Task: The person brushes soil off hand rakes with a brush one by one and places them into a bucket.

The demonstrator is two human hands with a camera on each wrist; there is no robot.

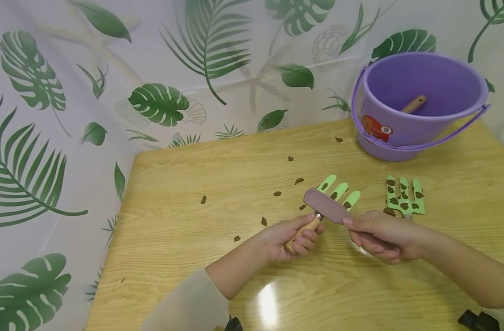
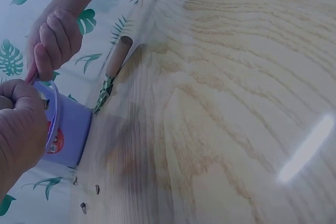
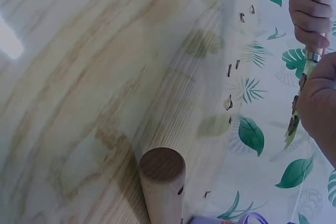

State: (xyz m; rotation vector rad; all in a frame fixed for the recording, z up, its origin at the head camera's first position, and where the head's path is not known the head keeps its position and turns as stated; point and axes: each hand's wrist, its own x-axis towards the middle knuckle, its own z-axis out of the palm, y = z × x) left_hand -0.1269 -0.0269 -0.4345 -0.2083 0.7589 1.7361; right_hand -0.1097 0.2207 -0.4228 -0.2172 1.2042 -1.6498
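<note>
My left hand [image 1: 291,241] grips the wooden handle of a small garden fork [image 1: 339,191], its green tines pointing up and away and spotted with brown bits. A flat mauve strip [image 1: 326,205] with a rounded end and a stitched-looking edge lies across the base of those tines. My right hand [image 1: 382,236] pinches the strip's other end between thumb and fingers. Just beyond the right hand, a second green fork [image 1: 404,202] lies on the table with brown bits on it. In the right wrist view its wooden handle [image 3: 164,192] shows; the head view hides it.
At the back right of the wooden table [image 1: 173,193] stands a purple bucket [image 1: 369,108] with its handle hanging down in front. A wooden handle [image 1: 414,105] pokes up inside it. Several brown bits [image 1: 278,193] are scattered over the tabletop. A leaf-patterned cloth [image 1: 235,82] hangs behind.
</note>
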